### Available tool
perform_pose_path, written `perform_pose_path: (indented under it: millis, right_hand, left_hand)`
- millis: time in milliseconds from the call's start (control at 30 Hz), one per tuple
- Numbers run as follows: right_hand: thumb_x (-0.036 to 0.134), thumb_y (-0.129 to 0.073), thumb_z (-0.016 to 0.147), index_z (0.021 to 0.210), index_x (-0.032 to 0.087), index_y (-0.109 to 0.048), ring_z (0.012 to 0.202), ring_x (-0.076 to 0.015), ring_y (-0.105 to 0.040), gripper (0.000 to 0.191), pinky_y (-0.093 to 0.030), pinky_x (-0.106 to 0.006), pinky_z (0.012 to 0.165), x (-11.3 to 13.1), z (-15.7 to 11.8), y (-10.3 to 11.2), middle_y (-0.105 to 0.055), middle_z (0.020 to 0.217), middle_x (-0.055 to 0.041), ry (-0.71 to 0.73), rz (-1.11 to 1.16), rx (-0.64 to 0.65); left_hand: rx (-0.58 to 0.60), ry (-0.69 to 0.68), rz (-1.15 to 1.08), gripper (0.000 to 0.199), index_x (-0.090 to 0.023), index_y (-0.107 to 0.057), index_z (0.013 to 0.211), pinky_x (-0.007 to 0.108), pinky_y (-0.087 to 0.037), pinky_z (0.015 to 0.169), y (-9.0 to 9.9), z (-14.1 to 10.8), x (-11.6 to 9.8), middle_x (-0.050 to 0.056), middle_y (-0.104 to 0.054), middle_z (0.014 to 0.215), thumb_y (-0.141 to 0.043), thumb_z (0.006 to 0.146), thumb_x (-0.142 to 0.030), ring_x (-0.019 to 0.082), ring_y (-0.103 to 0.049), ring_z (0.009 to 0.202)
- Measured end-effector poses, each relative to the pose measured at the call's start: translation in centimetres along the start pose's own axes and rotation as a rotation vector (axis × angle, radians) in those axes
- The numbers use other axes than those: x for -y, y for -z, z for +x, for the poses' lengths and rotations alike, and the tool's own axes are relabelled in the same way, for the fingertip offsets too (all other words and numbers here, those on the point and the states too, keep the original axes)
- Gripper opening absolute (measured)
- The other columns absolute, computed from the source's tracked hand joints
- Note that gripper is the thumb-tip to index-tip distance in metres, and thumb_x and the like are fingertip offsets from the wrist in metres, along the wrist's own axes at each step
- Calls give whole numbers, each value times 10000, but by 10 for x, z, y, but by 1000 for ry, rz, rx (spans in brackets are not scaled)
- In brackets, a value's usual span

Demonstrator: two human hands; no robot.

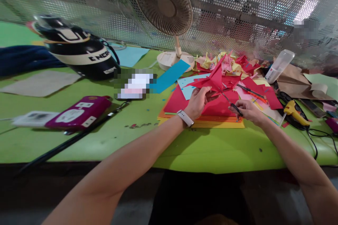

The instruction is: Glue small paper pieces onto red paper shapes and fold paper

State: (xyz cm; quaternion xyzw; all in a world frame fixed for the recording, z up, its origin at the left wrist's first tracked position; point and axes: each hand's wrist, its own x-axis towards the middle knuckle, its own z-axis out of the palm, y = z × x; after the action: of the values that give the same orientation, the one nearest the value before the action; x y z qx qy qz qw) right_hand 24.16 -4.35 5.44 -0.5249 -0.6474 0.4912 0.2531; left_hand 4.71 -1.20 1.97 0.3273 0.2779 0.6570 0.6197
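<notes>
Basically, we see the left hand [198, 101] pinching the cut red paper [216, 77] above the paper stack [175, 102], likely to steady it against the scissors [236, 109], their handles held in the right hand's [246, 109] curled fingers.

Fan [166, 7]: dull plastic, ribbed front. Behind fan: perforated metal screen [250, 7], shiny in patches. Nearer than fan, to its right: red paper [216, 77], matt, crisply folded; scissors [234, 107], metal blades, dark plastic handles. Left of fan: black bottle [87, 66], glossy. Under fan: green table cover [185, 151], smooth, faint sheen.
</notes>
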Motion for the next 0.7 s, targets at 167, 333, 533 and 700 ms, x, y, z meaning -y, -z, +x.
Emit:
perform_pose_path:
  millis: [167,333,533,700]
  right_hand:
    - [696,-751,550,626,194,-507,462,-83,-468,563,-326,-232,455,-2,1,0,-507,493,49,16,7,-4]
    - [686,-751,561,634,195,-505,467,-83,-454,554,-302,-231,455,-6,3,0,-483,495,56,10,1,-14]
    - [691,-758,546,623,209,-487,474,-85,-440,559,-306,-240,467,-3,2,0,-481,502,57,7,-7,-12]
    - [687,-759,552,605,224,-474,469,-94,-447,547,-316,-251,463,-1,1,0,-484,503,53,2,-21,-19]
  left_hand:
    - [3,0,21,184,-173,-574,592,445,-538,903,1,1,0,3,-646,602,-708,674,-269,241,-717,859]
    - [6,-12,16,189,-169,-572,578,444,-542,890,2,2,0,-1,-649,612,-709,665,-266,232,-719,826]
    - [12,-13,15,211,-177,-548,553,435,-548,878,4,4,3,-10,-633,590,-703,656,-278,227,-717,813]
    - [10,-8,15,228,-183,-528,549,451,-543,893,5,6,2,-25,-600,550,-707,654,-276,232,-718,818]
